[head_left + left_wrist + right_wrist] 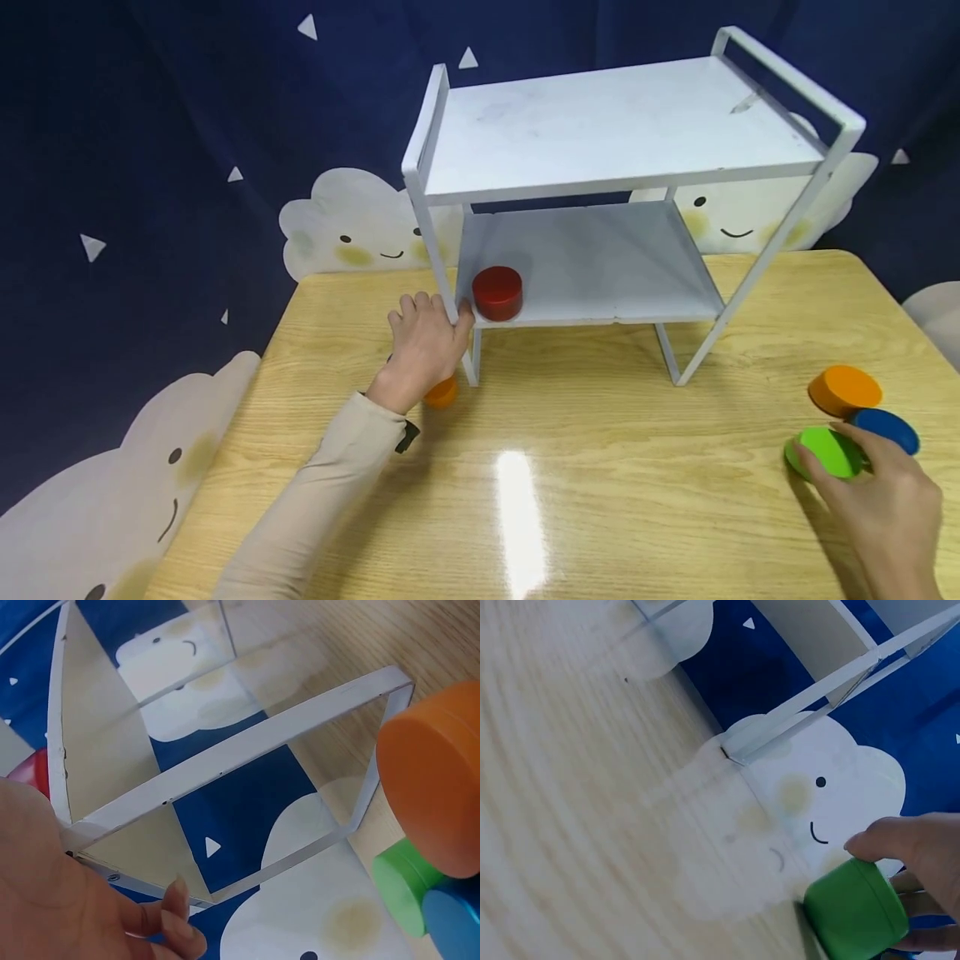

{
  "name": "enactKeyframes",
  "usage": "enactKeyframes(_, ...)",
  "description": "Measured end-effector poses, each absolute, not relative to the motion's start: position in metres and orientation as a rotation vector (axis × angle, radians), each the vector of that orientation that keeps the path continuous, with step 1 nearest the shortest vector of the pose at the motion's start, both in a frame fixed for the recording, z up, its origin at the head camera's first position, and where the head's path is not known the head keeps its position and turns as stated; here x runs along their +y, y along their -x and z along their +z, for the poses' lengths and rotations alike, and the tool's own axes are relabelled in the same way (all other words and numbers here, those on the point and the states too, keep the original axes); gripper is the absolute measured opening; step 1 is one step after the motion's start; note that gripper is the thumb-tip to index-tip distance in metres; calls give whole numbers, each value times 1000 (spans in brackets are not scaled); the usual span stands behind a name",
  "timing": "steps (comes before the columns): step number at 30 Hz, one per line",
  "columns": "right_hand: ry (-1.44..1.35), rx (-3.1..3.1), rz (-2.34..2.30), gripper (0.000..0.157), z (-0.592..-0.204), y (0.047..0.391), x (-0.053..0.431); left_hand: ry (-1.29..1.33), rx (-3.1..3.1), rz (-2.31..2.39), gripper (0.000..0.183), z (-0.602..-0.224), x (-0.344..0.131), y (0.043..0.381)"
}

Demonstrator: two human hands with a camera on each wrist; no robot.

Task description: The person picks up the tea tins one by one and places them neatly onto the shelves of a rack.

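Note:
My left hand [426, 340] grips the left front post of a white two-tier rack [600, 133], at the level of its lower shelf. Its thumb lies close to a red round canister [497, 293] on that shelf's left end. Over at the right of the table, my right hand [888, 492] holds a green round canister [823, 450] between thumb and fingers. The right wrist view shows the canister [851, 911] upright, close to the tabletop. Beside it stand a blue canister [888, 429] and an orange canister [846, 390].
Left of the rack, partly behind my left arm, is another orange canister [441, 393]. The left wrist view shows it with a second green canister [405, 885] and a blue one [454, 919]. A dark blue curtain [187, 100] with clouds hangs behind the wooden table [600, 483].

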State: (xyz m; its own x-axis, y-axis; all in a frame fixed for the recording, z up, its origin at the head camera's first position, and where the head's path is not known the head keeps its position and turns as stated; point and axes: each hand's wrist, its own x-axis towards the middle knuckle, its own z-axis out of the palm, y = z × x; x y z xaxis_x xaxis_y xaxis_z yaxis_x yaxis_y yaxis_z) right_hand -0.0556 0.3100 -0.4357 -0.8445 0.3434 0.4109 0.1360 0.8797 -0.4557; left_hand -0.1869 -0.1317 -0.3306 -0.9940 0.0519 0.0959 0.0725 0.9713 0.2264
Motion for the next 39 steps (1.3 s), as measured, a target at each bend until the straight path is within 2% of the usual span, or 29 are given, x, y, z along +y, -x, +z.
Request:
enactKeyframes(7,532,-2664,695,75,-451,58,307,107,-3023,-347,58,-330,-133,185)
enactKeyframes(15,700,-2698,816,89,-448,56,306,115,-3017,-408,58,-330,-132,185)
enactKeyframes(28,615,-2840,845,95,-445,61,309,100,-2994,-439,59,-332,-135,186)
enactKeyframes(34,690,-2815,889,85,-449,61,307,90,-3007,-423,57,-332,-134,187)
enactKeyframes(39,650,-2779,885,82,-448,59,303,104,-3022,-409,56,-332,-133,188)
